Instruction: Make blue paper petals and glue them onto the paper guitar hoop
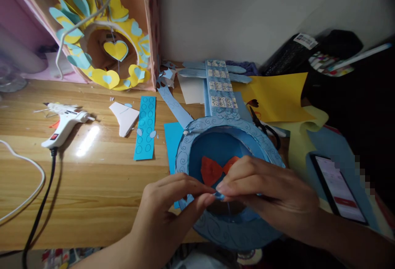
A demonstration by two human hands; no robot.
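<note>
A round blue paper ring with swirl patterns (197, 131) lies at the table's near edge, with a red paper bow shape (212, 169) hanging inside it. My left hand (168, 207) and my right hand (265, 191) meet over the ring's lower part. Their fingertips pinch a small blue paper piece (219, 195) between them. Both hands are closed in a pinch.
A white glue gun (66, 123) with a black cord lies at left. A blue strip with drawn ovals (145, 127), a white paper scrap (125, 117), black scissors (265, 129), yellow paper (277, 96) and a phone (338, 188) surround the ring. A heart-decorated box (108, 51) stands behind.
</note>
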